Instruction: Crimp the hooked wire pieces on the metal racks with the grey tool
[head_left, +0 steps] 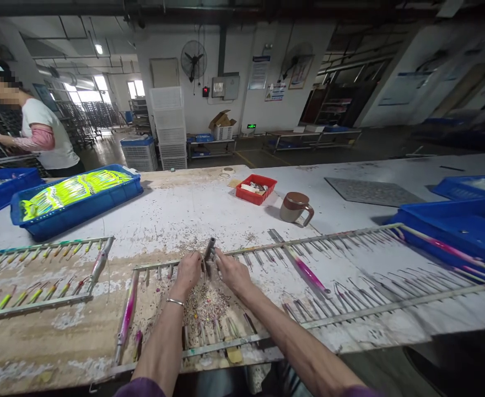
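Sleeves (141,387) are showing nearest; left hand (189,272) and right hand (233,273) are resting half-curled by the tube (210,248), holds unclear. The rack (129,309) is lying on the table (176,203), looking stiff, grippable by rails (209,349).

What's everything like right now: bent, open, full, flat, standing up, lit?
Left hand: fingers curled
Right hand: fingers bent, beside metal tube
Metal tube: partly hidden
Metal rack: lying flat
Mug: upright
Red basket: holding small pieces
Blue tray: loaded with yellow pieces
Cardboard box: open
Gray board: flat
Ceiling light: lit
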